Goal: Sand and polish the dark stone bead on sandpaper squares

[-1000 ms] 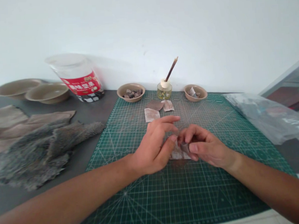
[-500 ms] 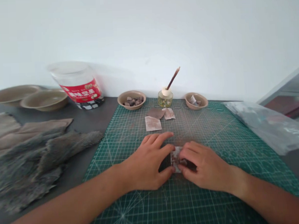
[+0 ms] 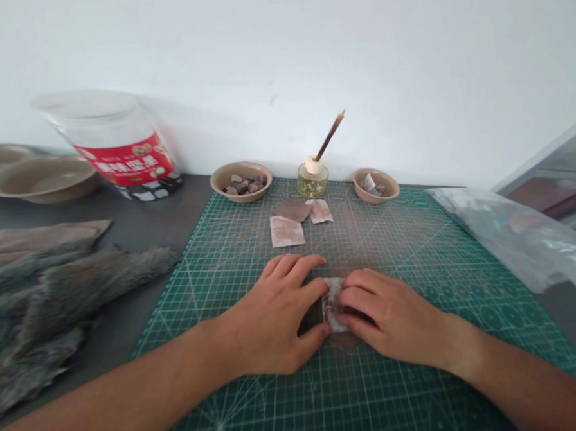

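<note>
A small piece of whitish sandpaper with brown smears (image 3: 332,306) lies on the green cutting mat (image 3: 398,390) between my hands. The thumb and index finger of my left hand (image 3: 278,316) press on its left edge, the other fingers stretched over the mat. Closed fingertips of my right hand (image 3: 394,313) rest on the sandpaper's right part, pinching a small stone that the fingers now hide. Beyond my hands lie a white-backed sandpaper piece (image 3: 287,231), a brown one (image 3: 292,209) and another pale one (image 3: 320,211), all stained with brown dust.
A bowl of stones (image 3: 242,192), a glass diffuser bottle (image 3: 313,179) with brown sticks and a smaller bowl (image 3: 376,197) with scraps stand along the wall. To the left are a plastic jar (image 3: 120,153), larger bowls (image 3: 45,180) and grey furry cloth (image 3: 79,291). A clear plastic bag (image 3: 521,235) lies right.
My right fingers have shifted slightly left over the sandpaper, and the stone seen between them before is now covered. My left hand stays on the sandpaper's edge. The camera view has shifted a little.
</note>
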{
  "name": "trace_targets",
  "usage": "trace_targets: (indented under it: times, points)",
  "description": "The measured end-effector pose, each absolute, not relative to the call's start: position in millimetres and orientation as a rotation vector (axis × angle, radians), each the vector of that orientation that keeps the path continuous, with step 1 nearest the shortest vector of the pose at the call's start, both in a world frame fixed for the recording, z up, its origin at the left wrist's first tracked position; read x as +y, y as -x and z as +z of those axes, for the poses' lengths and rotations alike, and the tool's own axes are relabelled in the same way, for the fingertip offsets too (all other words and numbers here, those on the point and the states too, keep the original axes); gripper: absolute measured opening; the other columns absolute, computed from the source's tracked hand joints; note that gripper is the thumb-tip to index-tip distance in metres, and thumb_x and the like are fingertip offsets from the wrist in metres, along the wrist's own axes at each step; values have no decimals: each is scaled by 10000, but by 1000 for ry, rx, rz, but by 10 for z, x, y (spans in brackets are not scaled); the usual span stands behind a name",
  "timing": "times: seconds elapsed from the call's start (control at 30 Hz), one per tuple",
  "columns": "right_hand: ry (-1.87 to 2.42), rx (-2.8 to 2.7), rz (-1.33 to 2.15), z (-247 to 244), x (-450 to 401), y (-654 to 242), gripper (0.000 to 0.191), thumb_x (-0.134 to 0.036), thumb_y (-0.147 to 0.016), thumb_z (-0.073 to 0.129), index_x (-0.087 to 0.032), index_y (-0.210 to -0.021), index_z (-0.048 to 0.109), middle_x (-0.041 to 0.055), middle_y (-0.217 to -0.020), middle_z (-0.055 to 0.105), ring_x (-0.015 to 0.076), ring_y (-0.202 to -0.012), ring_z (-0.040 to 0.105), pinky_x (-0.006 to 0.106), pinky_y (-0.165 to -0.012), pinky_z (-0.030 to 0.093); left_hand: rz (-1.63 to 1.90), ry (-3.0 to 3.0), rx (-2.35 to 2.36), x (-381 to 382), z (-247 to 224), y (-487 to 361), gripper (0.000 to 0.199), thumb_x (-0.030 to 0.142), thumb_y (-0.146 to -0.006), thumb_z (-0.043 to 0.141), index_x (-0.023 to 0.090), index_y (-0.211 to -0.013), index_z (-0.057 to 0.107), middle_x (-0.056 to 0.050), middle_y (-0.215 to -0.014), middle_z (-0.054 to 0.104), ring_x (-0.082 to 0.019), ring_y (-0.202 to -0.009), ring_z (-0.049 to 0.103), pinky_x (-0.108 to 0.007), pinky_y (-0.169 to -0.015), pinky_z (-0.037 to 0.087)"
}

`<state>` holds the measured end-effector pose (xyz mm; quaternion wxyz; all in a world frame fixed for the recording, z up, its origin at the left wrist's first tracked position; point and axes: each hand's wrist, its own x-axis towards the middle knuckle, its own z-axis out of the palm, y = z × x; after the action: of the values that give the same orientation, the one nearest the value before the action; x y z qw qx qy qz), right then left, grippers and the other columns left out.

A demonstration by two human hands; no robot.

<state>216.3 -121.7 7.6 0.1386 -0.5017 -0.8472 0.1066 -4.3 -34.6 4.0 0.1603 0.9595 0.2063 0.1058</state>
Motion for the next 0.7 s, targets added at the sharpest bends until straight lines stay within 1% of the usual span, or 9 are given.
trace_targets:
  times: [0.07, 0.13, 0.23, 0.47, 0.6, 0.7]
  points:
    - [1444, -2471, 290, 101, -1222, -2172, 59, -200, -939, 599, -187, -982, 636, 58, -1004, 635, 222, -916, 571, 392, -820, 502, 291, -2748, 584, -343, 36, 42, 305, 413, -858, 625, 222, -1095, 602, -89, -1466, 442, -336, -1300, 433, -550, -1094, 353]
    - [1414, -2491, 266, 117, -1226, -2186, 94, -173, -922, 602, -186, -1007, 642, 64, -1028, 638, 224, -920, 571, 397, -831, 500, 284, -2758, 581, -344, 32, 42, 300, 417, -859, 622, 218, -1084, 602, -92, -1460, 448, -338, -1289, 440, -549, -1087, 357]
    - [1350, -2516, 215, 118, -1213, -2211, 115, -162, -951, 568, -177, -1031, 650, 72, -1058, 652, 222, -930, 575, 397, -848, 498, 283, -2768, 580, -347, 27, 42, 288, 421, -859, 622, 212, -1057, 606, -99, -1438, 467, -339, -1269, 452, -548, -1078, 364]
    - [1286, -2570, 107, 108, -1151, -2258, 113, -153, -973, 561, -153, -969, 674, 80, -1032, 686, 224, -910, 585, 404, -848, 502, 274, -2755, 572, -337, 33, 31, 327, 441, -851, 630, 215, -1086, 613, -99, -1392, 495, -339, -1238, 460, -548, -1058, 369]
    - [1338, -2527, 67, 87, -1161, -2265, 134, -195, -995, 557, -151, -973, 682, 84, -1013, 703, 225, -916, 608, 396, -851, 513, 293, -2765, 593, -341, 19, 22, 349, 457, -853, 626, 220, -1110, 608, -97, -1386, 494, -343, -1236, 452, -553, -1055, 357]
    - [1297, -2496, 118, 57, -1166, -2238, 139, -224, -999, 570, -161, -963, 689, 64, -982, 721, 200, -901, 641, 358, -852, 521, 289, -2765, 597, -344, 14, 17, 339, 457, -851, 626, 214, -1087, 605, -96, -1364, 506, -338, -1219, 458, -541, -1041, 366]
